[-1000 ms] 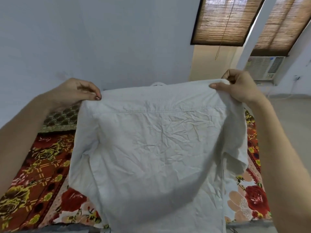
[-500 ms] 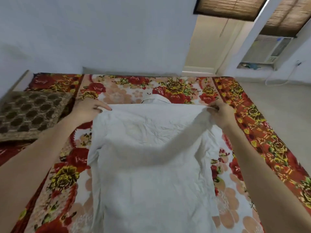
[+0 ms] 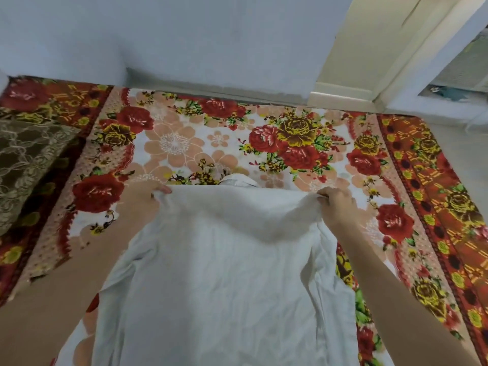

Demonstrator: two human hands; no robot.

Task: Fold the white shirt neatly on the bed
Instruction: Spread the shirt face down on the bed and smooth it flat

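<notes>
- Left of frame: one brown patterned pillow on one floral bed.
- Left hand pinches the shirt's shoulder, fingers closed on cloth.
- Centre: one white shirt, a second ago held up in the air, now lowered onto the bed; probably back-up, view blurred. Spreading nearly done, folding can begin.
- Right hand grips the other shoulder.
</notes>
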